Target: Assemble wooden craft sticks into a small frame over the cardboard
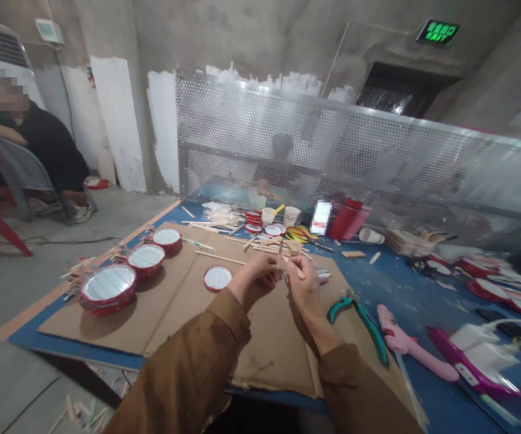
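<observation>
Over a brown cardboard sheet [183, 313], my left hand [258, 271] and my right hand [303, 286] meet at a short wooden stick [294, 268], pinching it between their fingers. A single red-rimmed round mirror [217, 278] lies just left of my left hand. Farther left stand a stack of red-rimmed mirrors [108, 288] and two smaller ones. Loose wooden sticks [260, 244] are scattered beyond my hands. Green-handled pliers [360, 319] lie to the right of my right hand.
A pink glue gun [409, 343] and a magenta glue gun [468, 367] lie on the blue table [396, 283] at right. Paper cups and a red bottle [344, 220] stand by a perforated metal panel [260, 132]. A seated person [47, 144] is at left.
</observation>
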A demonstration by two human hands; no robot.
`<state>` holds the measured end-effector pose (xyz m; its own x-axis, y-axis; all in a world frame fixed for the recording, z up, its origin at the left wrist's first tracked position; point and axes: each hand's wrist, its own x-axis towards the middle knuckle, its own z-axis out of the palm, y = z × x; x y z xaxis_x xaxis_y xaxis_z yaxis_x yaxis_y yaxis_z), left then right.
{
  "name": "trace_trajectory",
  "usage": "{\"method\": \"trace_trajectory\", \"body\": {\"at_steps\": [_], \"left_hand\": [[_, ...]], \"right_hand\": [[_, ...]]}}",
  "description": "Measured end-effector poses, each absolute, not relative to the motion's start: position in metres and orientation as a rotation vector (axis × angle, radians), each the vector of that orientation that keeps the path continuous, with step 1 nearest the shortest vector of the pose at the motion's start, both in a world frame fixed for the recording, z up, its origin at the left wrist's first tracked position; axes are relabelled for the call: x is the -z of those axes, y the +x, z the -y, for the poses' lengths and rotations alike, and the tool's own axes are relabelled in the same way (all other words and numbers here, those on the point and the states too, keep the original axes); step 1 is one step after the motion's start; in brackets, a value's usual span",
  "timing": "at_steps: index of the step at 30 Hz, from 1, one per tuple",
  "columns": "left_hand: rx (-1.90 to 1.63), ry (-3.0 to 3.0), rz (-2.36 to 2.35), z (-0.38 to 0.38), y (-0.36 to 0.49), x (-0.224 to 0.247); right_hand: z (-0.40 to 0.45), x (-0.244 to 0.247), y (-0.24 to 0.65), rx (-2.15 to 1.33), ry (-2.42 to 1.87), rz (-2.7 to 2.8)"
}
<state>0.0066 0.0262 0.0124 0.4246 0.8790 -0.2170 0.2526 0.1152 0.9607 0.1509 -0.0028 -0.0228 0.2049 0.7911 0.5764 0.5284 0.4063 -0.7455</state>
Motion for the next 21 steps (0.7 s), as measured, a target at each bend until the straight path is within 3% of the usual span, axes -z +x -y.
{"method": "trace_trajectory", "body": {"at_steps": [5,21], "left_hand": [[-0.627,1.433,-1.1,-0.029,0.0076,-0.0071],[-0.647,1.431,-1.064,-0.03,0.0078,-0.0062]], "right_hand": [[0.0031,0.0228,0.1499,-0.455,-1.251,1.362],[0.0096,0.0164,0.1447,-0.432,-1.26,1.419]]}}
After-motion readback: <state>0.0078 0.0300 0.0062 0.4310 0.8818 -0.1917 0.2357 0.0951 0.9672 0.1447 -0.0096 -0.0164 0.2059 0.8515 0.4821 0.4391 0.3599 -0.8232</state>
